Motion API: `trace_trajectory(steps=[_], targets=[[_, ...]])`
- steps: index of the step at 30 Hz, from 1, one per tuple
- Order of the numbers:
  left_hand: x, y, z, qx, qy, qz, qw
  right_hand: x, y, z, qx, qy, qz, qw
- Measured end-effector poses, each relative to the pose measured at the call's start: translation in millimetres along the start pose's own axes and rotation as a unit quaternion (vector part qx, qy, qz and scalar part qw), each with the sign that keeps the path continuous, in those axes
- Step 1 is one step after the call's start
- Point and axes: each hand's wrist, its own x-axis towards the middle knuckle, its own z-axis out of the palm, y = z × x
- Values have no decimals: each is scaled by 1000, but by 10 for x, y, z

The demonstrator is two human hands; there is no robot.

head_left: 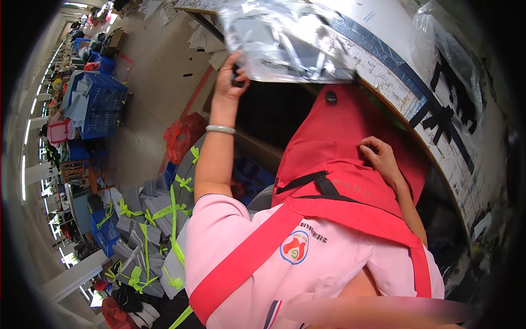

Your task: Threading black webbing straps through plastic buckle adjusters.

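Observation:
My left hand [229, 79] is raised at the table's near left edge, closed on the lower corner of a clear plastic bag [285, 46]. A small black object [238, 75] shows between its fingers; its kind cannot be made out. The shiny bag hangs partly over the edge, blurred in places, with dark shapes showing through it. In front of my red apron [307, 159], my right hand [382, 160] is loosely bent with its fingers apart and nothing visible in it. Part of its palm side is hidden.
The worktable [378, 71] runs along the right, carrying black straps [438, 123] and another clear bag [438, 33]. Grey bundles tied with yellow-green strips [145, 219] stack at lower left, near a red plastic bag [183, 134]. Blue crates [101, 104] stand across the floor.

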Motion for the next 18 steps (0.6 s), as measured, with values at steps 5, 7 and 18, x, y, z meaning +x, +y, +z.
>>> trace_trajectory(steps=[5, 7, 18], targets=[[-921, 1867, -1239, 23, 138, 263, 955, 110, -86, 116, -36, -37, -8, 999], [-1031, 1972, -1537, 98, 321, 307, 891, 65, -18, 87, -31, -31, 26, 999], [-205, -1081, -989, 17, 159, -24, 987, 144, -94, 130, -79, -13, -16, 997]])
